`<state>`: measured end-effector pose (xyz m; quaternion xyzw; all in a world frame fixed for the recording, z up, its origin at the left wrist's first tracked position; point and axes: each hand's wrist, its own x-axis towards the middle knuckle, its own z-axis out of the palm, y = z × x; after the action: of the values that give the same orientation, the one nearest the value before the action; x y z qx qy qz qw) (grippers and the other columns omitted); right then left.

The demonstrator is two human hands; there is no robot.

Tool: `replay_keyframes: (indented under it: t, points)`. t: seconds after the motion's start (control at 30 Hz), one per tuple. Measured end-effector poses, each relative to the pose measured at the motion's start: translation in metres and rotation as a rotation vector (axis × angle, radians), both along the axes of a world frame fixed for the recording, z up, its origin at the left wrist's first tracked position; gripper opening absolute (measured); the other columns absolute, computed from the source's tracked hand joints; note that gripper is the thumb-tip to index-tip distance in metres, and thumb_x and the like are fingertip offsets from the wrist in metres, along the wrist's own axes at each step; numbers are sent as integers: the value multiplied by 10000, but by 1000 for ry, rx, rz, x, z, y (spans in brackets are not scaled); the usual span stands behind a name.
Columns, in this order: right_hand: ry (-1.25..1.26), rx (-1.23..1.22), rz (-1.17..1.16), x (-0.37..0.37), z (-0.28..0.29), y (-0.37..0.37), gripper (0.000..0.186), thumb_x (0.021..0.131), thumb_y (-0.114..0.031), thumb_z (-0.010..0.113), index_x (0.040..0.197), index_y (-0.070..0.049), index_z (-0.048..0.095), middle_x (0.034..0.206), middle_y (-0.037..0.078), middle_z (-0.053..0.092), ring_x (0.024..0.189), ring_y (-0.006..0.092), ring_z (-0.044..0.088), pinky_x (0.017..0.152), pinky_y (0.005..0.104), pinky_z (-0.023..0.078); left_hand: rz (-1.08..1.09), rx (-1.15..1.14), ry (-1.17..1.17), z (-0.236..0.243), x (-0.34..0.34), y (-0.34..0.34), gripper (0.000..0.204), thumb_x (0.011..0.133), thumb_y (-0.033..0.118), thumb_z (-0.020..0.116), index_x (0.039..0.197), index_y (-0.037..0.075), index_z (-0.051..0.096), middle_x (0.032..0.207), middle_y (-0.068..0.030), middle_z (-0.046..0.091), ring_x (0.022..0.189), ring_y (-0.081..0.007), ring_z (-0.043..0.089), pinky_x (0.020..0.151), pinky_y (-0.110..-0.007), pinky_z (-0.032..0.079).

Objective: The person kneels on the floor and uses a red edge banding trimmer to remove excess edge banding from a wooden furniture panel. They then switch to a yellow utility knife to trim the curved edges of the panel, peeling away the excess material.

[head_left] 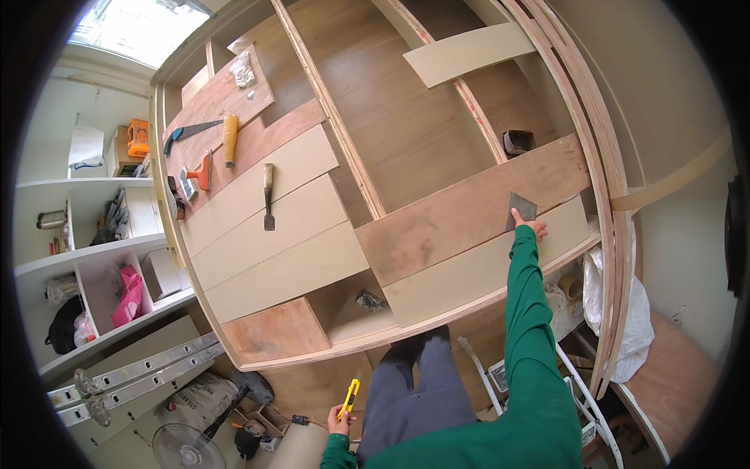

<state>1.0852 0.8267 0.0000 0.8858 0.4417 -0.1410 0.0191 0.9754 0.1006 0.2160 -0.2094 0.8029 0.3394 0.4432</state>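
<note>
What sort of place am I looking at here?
Probably a room being renovated or fitted out, though it could be a small workshop. A large wooden frame is partly covered with boards, a handsaw lies on them, and the person's left hand holds a yellow utility knife.

room I see over the brown wooden recess (406,117) between pale wooden dividers (326,109), a beige rectangular board (473,53) jutting across its far right, a dark box-shaped container (518,142) beyond my right hand (531,225), a wooden-handled dark flat tool (269,195) obstructing the beige planks (301,225) at left
</note>
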Motion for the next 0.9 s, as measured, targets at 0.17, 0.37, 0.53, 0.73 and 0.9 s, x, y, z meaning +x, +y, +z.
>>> replay_keyframes:
  t: [0.17, 0.37, 0.53, 0.73, 0.9]
  points:
    - [110, -147, -79, 8, 4, 18, 1203, 458, -656, 874, 1311, 51, 407, 1333, 243, 472, 1260, 382, 450, 1072, 473, 397, -59, 6, 5, -12, 13, -7, 226, 958, 32, 536, 1183, 26, 519, 994, -81, 635, 633, -150, 673, 533, -239, 491]
    - [445, -115, -158, 17, 2, 13, 1036, 555, -406, 920, 1316, 31, 369, 1255, 259, 497, 1133, 341, 540, 987, 463, 458, 43, -140, -41, 4, 23, 2, 220, 944, -4, 525, 1164, 15, 514, 962, -90, 638, 614, -151, 671, 499, -241, 470]
    - [838, 222, 1, -56, 23, 89, 719, 678, -98, 815, 1228, -30, 358, 1117, 208, 520, 1001, 309, 564, 889, 464, 476, 146, -167, -53, 32, 44, 46, 226, 944, 23, 543, 1167, 41, 508, 983, -81, 641, 630, -170, 684, 501, -244, 474]
    - [378, 440, 1158, -283, 96, 265, 177, 794, -133, 657, 924, -57, 564, 993, 152, 583, 899, 391, 606, 797, 464, 502, 217, -127, -54, 56, 77, 94, 248, 944, 38, 557, 1186, 45, 502, 1003, -81, 646, 662, -196, 706, 511, -247, 476]
    - [-306, 498, 1504, -421, 157, 315, 115, 856, -81, 590, 930, -40, 668, 1013, 99, 619, 935, 321, 627, 761, 418, 575, 349, -172, -81, 67, 101, 119, 240, 936, -9, 530, 1174, 12, 506, 983, -91, 614, 630, -177, 682, 472, -234, 449]
